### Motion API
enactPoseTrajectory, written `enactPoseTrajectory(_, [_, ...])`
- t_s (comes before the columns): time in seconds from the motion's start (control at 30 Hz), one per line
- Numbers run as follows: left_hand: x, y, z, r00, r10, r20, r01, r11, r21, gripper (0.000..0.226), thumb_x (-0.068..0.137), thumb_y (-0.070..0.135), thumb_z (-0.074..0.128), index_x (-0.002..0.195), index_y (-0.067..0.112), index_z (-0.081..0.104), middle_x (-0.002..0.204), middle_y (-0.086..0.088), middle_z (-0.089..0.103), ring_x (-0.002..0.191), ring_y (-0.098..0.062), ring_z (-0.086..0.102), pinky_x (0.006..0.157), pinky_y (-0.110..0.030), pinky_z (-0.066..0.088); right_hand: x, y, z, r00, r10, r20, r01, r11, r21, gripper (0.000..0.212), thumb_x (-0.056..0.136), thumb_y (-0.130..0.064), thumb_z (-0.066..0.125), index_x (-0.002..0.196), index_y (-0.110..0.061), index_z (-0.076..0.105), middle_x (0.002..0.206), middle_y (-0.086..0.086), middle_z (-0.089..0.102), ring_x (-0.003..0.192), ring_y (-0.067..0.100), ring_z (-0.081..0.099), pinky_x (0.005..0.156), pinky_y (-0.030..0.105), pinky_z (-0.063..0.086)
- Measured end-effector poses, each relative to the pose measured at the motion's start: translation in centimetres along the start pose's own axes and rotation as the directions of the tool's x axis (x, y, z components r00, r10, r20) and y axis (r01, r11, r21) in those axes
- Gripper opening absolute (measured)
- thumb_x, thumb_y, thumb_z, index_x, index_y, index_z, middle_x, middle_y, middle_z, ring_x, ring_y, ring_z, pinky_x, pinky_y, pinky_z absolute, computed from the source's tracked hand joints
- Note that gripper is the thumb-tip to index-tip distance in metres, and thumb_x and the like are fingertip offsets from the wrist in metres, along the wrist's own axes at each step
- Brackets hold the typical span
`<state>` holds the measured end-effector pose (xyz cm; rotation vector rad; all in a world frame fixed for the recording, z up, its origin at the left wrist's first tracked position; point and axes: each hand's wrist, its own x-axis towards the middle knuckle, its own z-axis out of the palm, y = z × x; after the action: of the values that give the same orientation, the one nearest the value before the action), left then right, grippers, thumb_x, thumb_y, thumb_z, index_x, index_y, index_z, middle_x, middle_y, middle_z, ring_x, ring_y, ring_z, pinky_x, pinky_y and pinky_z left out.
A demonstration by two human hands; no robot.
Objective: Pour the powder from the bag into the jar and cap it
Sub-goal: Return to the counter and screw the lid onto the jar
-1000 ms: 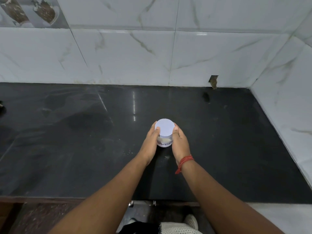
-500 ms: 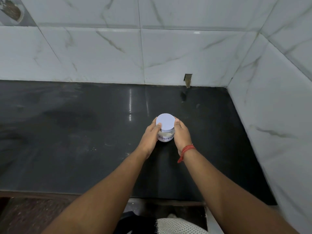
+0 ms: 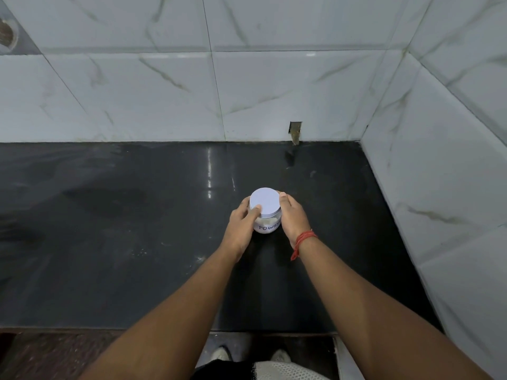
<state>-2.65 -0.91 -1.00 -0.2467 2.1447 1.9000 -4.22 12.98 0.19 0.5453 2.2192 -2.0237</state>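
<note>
A small clear jar (image 3: 267,226) with white powder inside and a hand-written label stands upright on the black counter (image 3: 137,242). A pale lilac cap (image 3: 264,202) sits on top of it. My left hand (image 3: 241,224) clasps the jar's left side, thumb on the cap's rim. My right hand (image 3: 292,219) clasps the right side, thumb against the cap's edge. A red thread is tied round the right wrist. No bag is in view.
White marble-look tiled walls (image 3: 247,91) rise behind the counter and along its right side (image 3: 439,187). A small notch (image 3: 295,131) breaks the back wall at counter level. The counter's front edge is near me, with my feet (image 3: 248,355) below it.
The view has swung right, bringing the right wall closer. Both hands stay on the jar, which sits slightly farther back on the counter; the left thumb now rests on the cap's rim.
</note>
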Motion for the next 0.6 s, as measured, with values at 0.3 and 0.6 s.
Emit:
enactPoseTrajectory(0.3, [0.0, 0.7, -0.1, 1.000, -0.024, -0.014, 0.026, 0.993, 0.116, 0.050, 0.079, 0.062, 0.051, 0.127, 0.052, 0.059, 0.135, 0.000, 0.061, 0.120, -0.014, 0.062, 0.107, -0.044, 0.051, 0.1, 0.2, 0.0, 1.000, -0.009, 0.009, 0.009, 1.000, 0.000, 0.034, 0.105, -0.036, 0.038, 0.118, -0.026, 0.067, 0.113, -0.005, 0.071, 0.106, 0.012, 0.065, 0.092, 0.030, 0.053])
enactPoseTrajectory(0.6, [0.0, 1.7, -0.8, 0.997, 0.061, -0.045, -0.047, 0.963, 0.264, 0.043, 0.096, 0.052, 0.047, 0.128, 0.029, 0.064, 0.123, -0.001, 0.069, 0.111, -0.016, 0.068, 0.094, -0.035, 0.054, -0.5, -0.8, -0.2, 1.000, -0.028, -0.003, 0.027, 0.996, -0.081, 0.044, 0.103, -0.046, 0.039, 0.129, -0.021, 0.063, 0.125, -0.002, 0.066, 0.115, 0.017, 0.061, 0.097, 0.034, 0.051])
